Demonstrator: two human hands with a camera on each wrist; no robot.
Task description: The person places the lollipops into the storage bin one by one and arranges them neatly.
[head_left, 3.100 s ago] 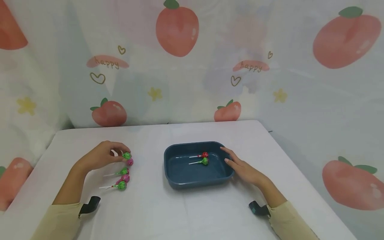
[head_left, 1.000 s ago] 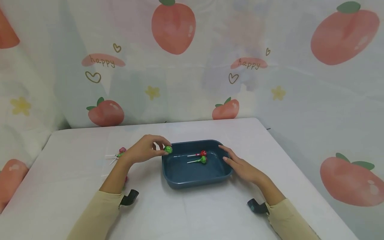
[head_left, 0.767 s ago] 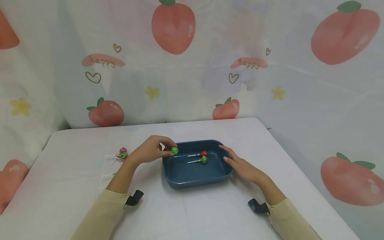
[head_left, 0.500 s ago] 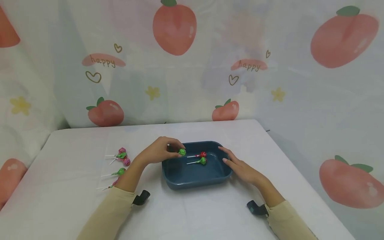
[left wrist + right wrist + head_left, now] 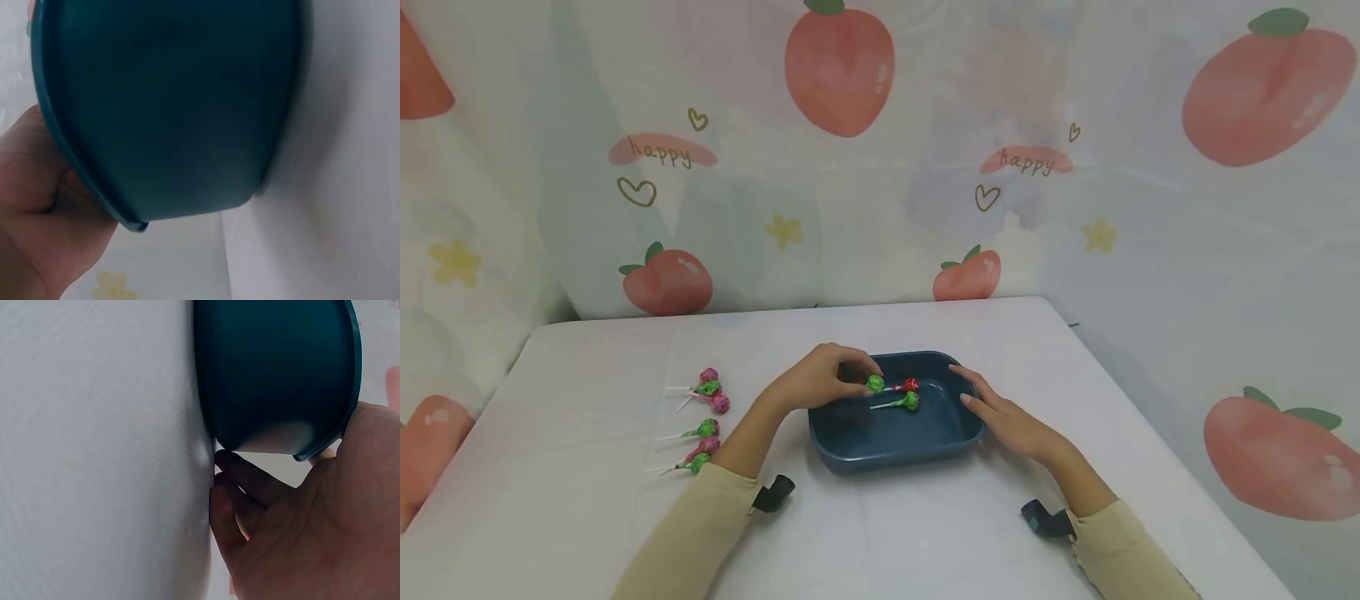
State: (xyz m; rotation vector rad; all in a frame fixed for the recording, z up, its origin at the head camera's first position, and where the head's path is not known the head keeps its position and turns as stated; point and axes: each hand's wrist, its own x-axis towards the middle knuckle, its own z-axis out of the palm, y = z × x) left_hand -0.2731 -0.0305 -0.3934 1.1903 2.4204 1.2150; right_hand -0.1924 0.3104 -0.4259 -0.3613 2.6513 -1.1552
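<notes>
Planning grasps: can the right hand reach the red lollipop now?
Likely yes: from the right hand at the tray, nothing visible blocks the red lollipop; the left hand is opposite.

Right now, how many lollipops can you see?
9: a red lollipop and green lollipop in the tray, another green one in the left hand, a far trio and near trio on the table. Overlap may hide others.

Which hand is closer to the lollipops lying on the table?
Left. The left hand is over the left part of the blue dish, to the right of those lollipops; the right hand is farther off, at the dish's right end.
</notes>
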